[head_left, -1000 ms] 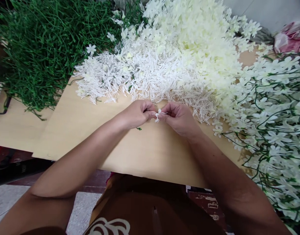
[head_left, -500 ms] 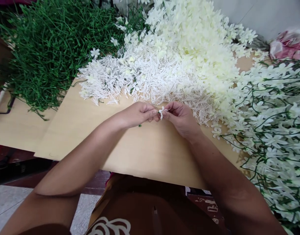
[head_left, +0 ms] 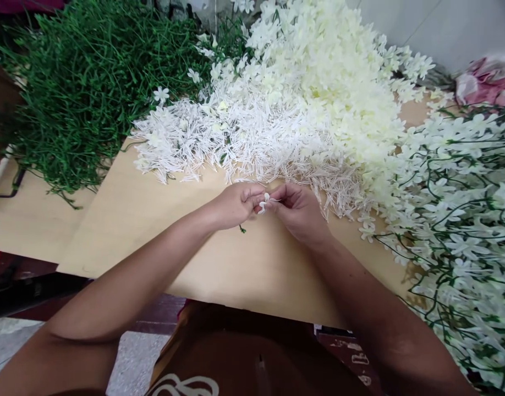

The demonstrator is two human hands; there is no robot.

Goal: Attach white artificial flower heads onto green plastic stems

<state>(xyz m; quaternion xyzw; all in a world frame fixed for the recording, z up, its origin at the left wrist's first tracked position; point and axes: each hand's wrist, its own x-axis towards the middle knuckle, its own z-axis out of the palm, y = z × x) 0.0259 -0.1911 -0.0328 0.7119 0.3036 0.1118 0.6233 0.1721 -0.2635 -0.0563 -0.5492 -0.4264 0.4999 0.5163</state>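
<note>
Grip of the left hand (head_left: 236, 206) pinched a small white flower (head_left: 264, 202) against the grip of the right hand (head_left: 300, 212).
Both were clamped on it above the desk (head_left: 153, 231), just near of the white petal pile (head_left: 244, 137); a green stem tip (head_left: 243, 229) showed under the left hand. A slackened pinch could drop so small a piece into the loose pile, where it would be lost.

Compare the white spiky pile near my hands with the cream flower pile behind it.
The white spiky pile is bright white with thin needle-like pieces; the cream flower pile is yellowish with broader petals. The spiky pile lies flatter, reaching the left hand and right hand, which pinch a small white flower; the cream pile is heaped higher, farther back. Both lie loose on the wooden board.
</note>
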